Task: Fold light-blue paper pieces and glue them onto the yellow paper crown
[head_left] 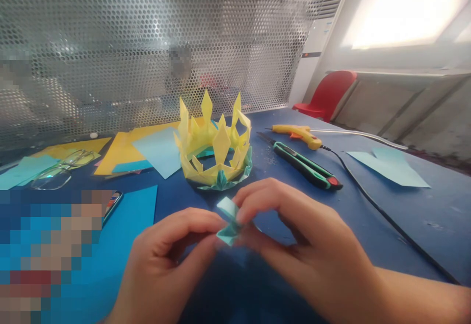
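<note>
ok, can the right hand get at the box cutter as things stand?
Probably yes. The box cutter lies just beyond the right hand, with nothing seen on top and the black cord beside it, not across. But those fingers are pinching folded paper, so they'd likely need to let go.

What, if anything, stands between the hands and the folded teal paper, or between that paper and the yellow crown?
Nothing visible does. The left hand and right hand both hold the folded teal paper, and the yellow crown sits just beyond it.
</note>
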Motion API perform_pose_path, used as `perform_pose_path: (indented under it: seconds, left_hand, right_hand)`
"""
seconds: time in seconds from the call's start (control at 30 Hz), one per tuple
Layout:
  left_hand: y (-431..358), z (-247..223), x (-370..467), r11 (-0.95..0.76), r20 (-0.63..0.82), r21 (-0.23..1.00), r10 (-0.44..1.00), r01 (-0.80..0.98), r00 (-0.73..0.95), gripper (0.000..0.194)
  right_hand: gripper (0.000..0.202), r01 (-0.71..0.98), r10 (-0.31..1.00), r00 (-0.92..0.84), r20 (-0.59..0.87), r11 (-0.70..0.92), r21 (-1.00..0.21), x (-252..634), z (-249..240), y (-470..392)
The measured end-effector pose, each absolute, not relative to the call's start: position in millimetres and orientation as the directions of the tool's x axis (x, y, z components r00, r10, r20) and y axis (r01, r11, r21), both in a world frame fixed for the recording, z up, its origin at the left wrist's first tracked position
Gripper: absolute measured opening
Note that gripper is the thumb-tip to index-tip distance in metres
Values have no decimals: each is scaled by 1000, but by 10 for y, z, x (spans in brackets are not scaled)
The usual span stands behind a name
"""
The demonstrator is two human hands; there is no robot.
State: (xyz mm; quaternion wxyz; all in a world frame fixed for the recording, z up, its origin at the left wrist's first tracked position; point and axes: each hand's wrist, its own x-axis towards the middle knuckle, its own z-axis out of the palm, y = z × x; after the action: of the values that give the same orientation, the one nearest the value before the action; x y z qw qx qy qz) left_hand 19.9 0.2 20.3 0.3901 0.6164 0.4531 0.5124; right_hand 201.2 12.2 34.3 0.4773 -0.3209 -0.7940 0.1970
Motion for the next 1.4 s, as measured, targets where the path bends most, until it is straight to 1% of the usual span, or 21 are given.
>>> perform_pose_path:
  seconds: [0.07, 0.13, 0.3, 0.4, 0.57, 0.7, 0.93, 1.0, 1.1, 1.23, 1.33, 1.4]
  left_hand:
    - [14, 191, 184, -287, 274, 947, 956, 147, 101, 14]
    - [17, 169, 166, -266, 249, 954, 960, 141, 127, 11]
    - [11, 138, 152, -138, 121, 986, 979, 95, 166, 11]
    - [25, 146, 153, -95, 81, 992, 985, 85, 155, 12]
    - [50, 137, 103, -29, 15, 996, 988, 90, 152, 16]
    - [55, 105, 84, -20, 3, 996, 979, 81, 204, 16]
    - [7, 117, 135, 0, -29, 994, 962, 109, 270, 28]
    - [-9, 138, 153, -14, -7, 997, 965, 81, 263, 27]
    - [-27, 161, 180, -4, -3, 1000, 980, 31, 201, 24]
    - [-7, 170, 198, 55, -44, 990, 995, -129, 89, 24]
    - [38, 162, 184, 75, -57, 975, 994, -207, 89, 21]
    - [66, 151, 176, 100, -81, 974, 992, -205, 97, 18]
  right_hand:
    - [27, 296, 757, -261, 599, 654, -696, 1996, 320, 111]
    - [32, 260, 797, -227, 559, 603, -754, 1982, 313, 101]
    - [33, 161, 885, -223, 409, 448, -880, 1938, 367, 121]
    - [32, 137, 912, -255, 322, 364, -921, 1921, 401, 138]
    - [20, 183, 933, -262, 246, 298, -937, 1922, 399, 149]
    - [24, 212, 944, -271, 189, 250, -945, 1921, 374, 150]
    - [27, 104, 940, -305, 154, 193, -976, 1896, 390, 125]
    - [29, 93, 937, -317, 147, 185, -978, 1902, 388, 120]
    - [28, 111, 924, -355, 140, 191, -975, 1920, 361, 123]
    - [25, 216, 902, -416, 117, 223, -951, 1926, 325, 134]
    - [15, 236, 878, -475, 51, 183, -954, 1916, 334, 152]
    - [8, 231, 892, -449, 57, 178, -957, 1915, 350, 177]
